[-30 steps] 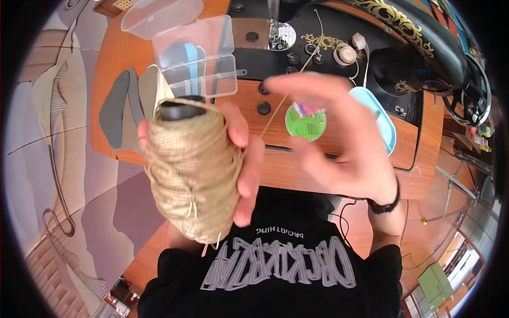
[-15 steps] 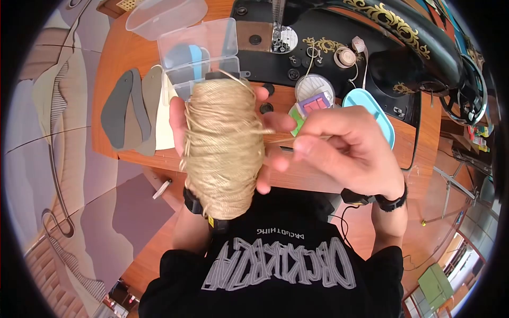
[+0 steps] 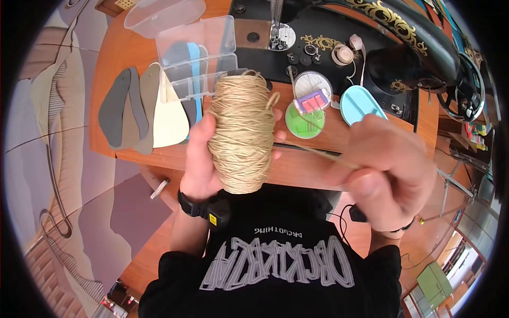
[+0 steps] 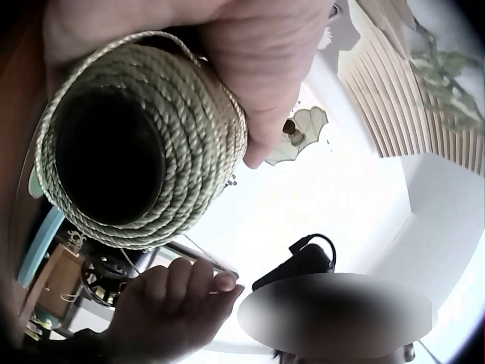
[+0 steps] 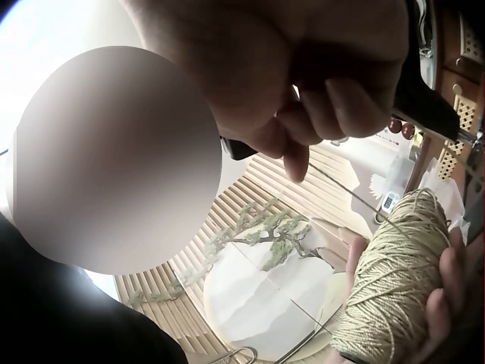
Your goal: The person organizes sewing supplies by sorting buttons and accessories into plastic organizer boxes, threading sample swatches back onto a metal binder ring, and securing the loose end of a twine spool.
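Observation:
A thick spool of beige twisted cord [image 3: 243, 138] stands nearly upright in my left hand [image 3: 199, 159], the thumb along one side and fingertips showing on the other. In the left wrist view the spool's dark hollow core [image 4: 110, 155] faces the camera. My right hand [image 3: 389, 172] is off to the right, its fingers curled and pinching a strand of cord [image 3: 318, 151]. That strand runs nearly straight from the spool to the right fingers, as the right wrist view also shows. A small loop of cord [image 3: 273, 99] sticks out near the spool's top.
A black sewing machine [image 3: 408, 34] with gold ornament stands at the back right. On the table are a clear plastic box [image 3: 197, 40], grey flat pieces [image 3: 113, 108], a cream piece [image 3: 168, 122], a green round needle case [image 3: 298, 129], a light-blue tray [image 3: 352, 100] and a rolled tape [image 3: 344, 54].
My right hand came to the spool, pinched the cord and has drawn it out to the right. My left hand has moved the spool rightward and turned it more upright.

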